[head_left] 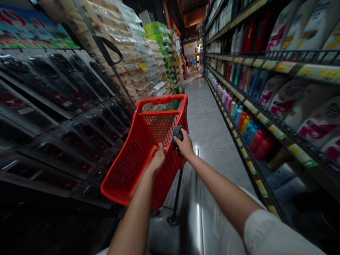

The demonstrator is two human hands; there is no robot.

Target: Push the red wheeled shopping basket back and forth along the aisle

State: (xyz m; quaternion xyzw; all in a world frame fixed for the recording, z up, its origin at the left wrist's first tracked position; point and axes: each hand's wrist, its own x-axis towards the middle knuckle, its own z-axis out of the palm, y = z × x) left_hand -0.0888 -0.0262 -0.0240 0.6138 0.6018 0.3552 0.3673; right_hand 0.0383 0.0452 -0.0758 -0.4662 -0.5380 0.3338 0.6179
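Observation:
A red plastic shopping cart (pixel 134 173) with slotted walls stands tilted across my view, in front of me. My left hand (pixel 158 158) is at the cart's near side rim, its thumb raised and its other fingers curled, mostly hidden; it seems to grip the rim. Close beside it, my right hand (pixel 185 143) is closed round a dark grey object (pixel 177 131) with small yellow-green marks lower down. That object is against the cart's outer side near the handle end; its kind is not clear.
On the right, long shelves (pixel 265 60) hold several rows of bottles (pixel 259 140). Packaged goods hang on a rack (pixel 53 117) at left, with stacked cartons (pixel 127 46) beyond. A black loop handle (pixel 107 49) juts out there. Grey tiled floor (pixel 209 117) runs down the aisle.

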